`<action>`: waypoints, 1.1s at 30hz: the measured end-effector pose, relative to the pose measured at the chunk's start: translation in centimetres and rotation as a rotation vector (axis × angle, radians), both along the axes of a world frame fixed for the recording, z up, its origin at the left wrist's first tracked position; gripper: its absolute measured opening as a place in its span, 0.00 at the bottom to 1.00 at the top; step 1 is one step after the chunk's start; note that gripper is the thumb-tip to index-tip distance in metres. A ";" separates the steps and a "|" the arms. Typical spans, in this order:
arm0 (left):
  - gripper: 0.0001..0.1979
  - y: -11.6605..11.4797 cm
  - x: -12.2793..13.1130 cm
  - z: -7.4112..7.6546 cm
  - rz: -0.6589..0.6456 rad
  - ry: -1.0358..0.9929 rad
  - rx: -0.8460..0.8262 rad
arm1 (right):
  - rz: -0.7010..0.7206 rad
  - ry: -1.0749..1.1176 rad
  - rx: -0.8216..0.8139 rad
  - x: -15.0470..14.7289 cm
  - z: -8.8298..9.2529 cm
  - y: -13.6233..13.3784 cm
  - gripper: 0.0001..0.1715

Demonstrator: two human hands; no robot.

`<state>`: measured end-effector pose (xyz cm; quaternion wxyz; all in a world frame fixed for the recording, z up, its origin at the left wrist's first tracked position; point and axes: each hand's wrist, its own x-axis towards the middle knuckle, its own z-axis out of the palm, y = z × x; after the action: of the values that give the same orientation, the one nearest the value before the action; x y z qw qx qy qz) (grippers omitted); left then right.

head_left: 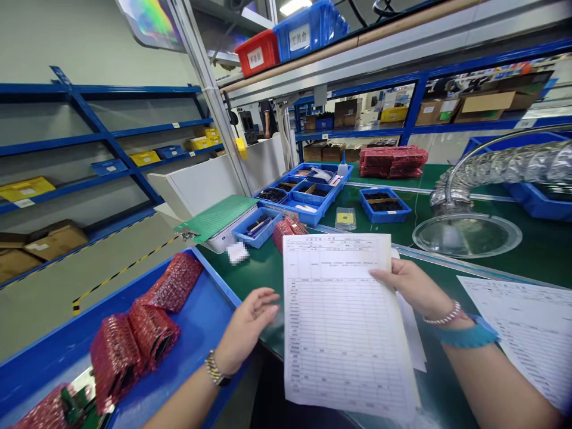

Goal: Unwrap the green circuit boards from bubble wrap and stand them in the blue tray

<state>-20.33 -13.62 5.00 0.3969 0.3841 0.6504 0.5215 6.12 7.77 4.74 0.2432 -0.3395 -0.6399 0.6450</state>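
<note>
The right hand (pixel 413 289) grips a printed form (pixel 339 333) by its edge, the small print unreadable. The open left hand (pixel 248 330) sits just beside the form, near a blue tray (pixel 201 325) of red bubble-wrapped packs (pixel 154 333), contents hidden.

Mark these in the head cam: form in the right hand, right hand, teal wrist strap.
Printed form (pixel 335 328): head view, on the ruled table at the sheet's middle.
Right hand (pixel 413 289): head view, on the middle of the hand.
Teal wrist strap (pixel 469 336): head view, on the band's outer face.
</note>
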 end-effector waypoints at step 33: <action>0.29 -10.0 -19.8 3.0 0.500 0.659 0.306 | 0.242 -0.070 1.013 -21.2 3.2 -2.8 0.33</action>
<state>-40.13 -23.62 8.04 -0.0317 0.4150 0.7306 0.5413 -15.03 4.99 7.91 0.2792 -0.1245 -0.9141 0.2663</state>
